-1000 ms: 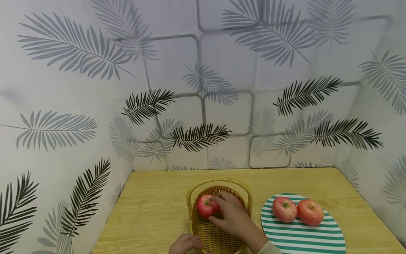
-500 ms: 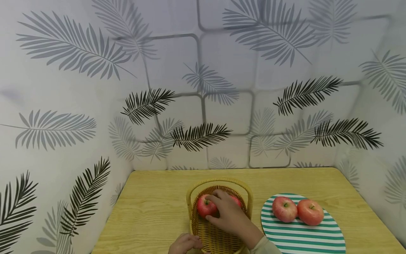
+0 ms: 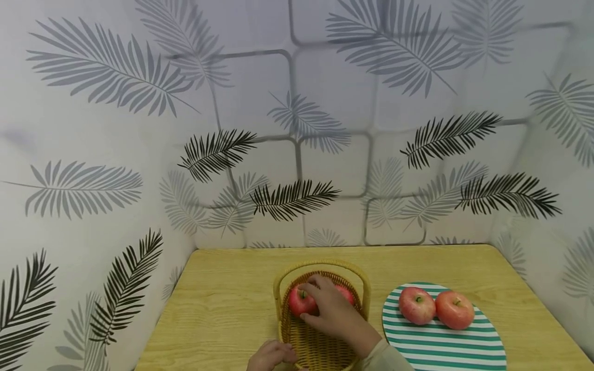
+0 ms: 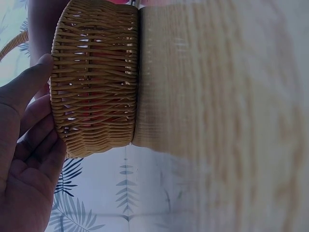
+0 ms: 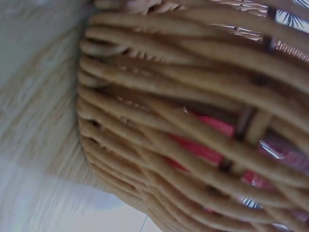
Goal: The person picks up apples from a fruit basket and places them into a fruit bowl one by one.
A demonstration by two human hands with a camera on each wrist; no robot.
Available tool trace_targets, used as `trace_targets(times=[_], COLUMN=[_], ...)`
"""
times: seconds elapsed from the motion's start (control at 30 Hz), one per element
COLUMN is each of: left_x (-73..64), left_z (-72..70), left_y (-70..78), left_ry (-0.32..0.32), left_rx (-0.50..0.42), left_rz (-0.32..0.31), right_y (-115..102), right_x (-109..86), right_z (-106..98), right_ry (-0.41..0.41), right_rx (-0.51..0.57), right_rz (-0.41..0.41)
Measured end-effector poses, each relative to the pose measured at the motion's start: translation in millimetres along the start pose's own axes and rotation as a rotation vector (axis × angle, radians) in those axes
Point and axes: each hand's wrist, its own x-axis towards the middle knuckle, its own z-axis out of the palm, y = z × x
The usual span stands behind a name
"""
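Observation:
My right hand (image 3: 331,312) reaches into a wicker basket (image 3: 320,350), its thumb and fingers around a red apple (image 3: 299,301) at the basket's far left. Beside it, partly hidden by the hand, lies another red apple (image 3: 345,292). The near left rim of the basket is held by my left hand (image 3: 271,355). In the left wrist view, the thumb and fingers of that hand (image 4: 29,140) meet the rim of the woven basket (image 4: 96,82). Through the wicker wall (image 5: 145,121) in the right wrist view, red apple skin shows; the right hand cannot be made out there.
Two more apples, one on the left (image 3: 416,305) and one on the right (image 3: 455,309), sit on a green-and-white striped round mat (image 3: 445,348) right of the basket. An arched handle (image 3: 325,264) stands over the basket. Leaf-patterned walls border the wooden table (image 3: 223,293).
The right hand has shifted slightly left and tightened round the left apple, showing more of the apple behind it. The left hand and basket have stayed in place.

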Motion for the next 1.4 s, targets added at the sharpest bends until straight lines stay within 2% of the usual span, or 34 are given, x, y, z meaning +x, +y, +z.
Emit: trace_targets(times=[0.17, 0.33, 0.47, 0.7, 0.87, 0.97, 1.13, 1.23, 1.4], left_x=[-1.3, -3.0, -3.1, -1.2, -1.2, -0.6, -1.1, -0.8, 0.8], left_z=[0.7, 1.0, 0.9, 1.0, 2.5, 0.1, -4.3, -4.3, -6.0], left_y=[3.7, 4.2, 4.6, 1.8, 2.2, 0.2, -9.8, -11.6, -9.0], left_ry=[-0.004, -0.020, -0.015, -0.001, 0.021, -0.022, -0.111, -0.110, -0.111], left_rx=[-0.034, -0.028, -0.027, -0.011, -0.013, -0.025, -0.048, -0.042, -0.040], left_rz=[-0.052, -0.107, -0.119, -0.046, -0.059, -0.051, 0.016, 0.037, 0.031], right_y=[2.2, 1.7, 0.3, -1.3, -2.8, -2.0, 0.5, 1.0, 0.8], right_x=[1.6, 3.7, 6.5, 10.7, 11.4, 12.0, 12.4, 12.5, 12.9], right_z=[1.0, 4.3, 7.4, 11.7, 12.7, 13.0, 14.7, 15.4, 16.3], right_ry=[-0.023, -0.016, -0.009, -0.044, -0.058, -0.070, -0.087, -0.086, -0.095], right_rx=[-0.006, -0.022, -0.033, -0.054, -0.055, -0.054, -0.058, -0.068, -0.087], right_rz=[0.013, 0.005, -0.003, 0.026, 0.039, 0.041, 0.041, 0.033, 0.033])
